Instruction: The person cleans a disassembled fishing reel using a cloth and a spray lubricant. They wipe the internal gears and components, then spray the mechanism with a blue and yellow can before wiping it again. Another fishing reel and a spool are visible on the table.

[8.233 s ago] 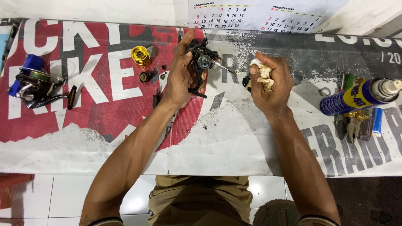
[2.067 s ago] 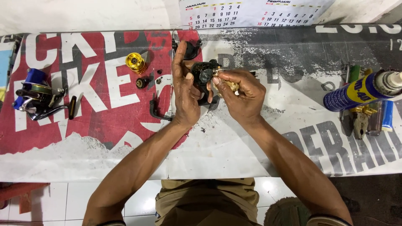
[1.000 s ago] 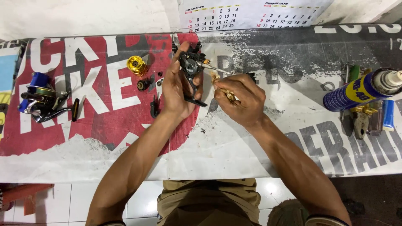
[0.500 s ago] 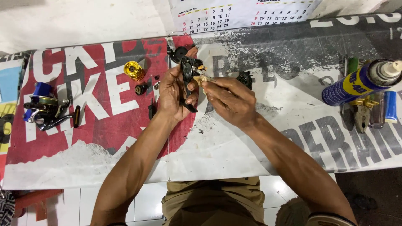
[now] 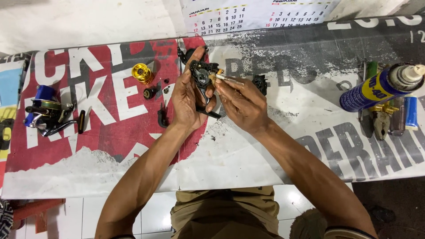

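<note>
From the head camera, my left hand (image 5: 188, 99) grips the black reel body (image 5: 201, 77) above the banner-covered table (image 5: 248, 155), while my right hand (image 5: 241, 104) pinches a thin stick (image 5: 228, 79) at its opening; I judge a slip could jab the gears or flick small parts (image 5: 152, 92) away

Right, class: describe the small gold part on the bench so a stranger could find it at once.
Start at the printed banner covering the bench, in its red section. Just left of the left hand lies the gold spool. It is the only shiny yellow-gold piece; the bits beside it are small and black.
</note>
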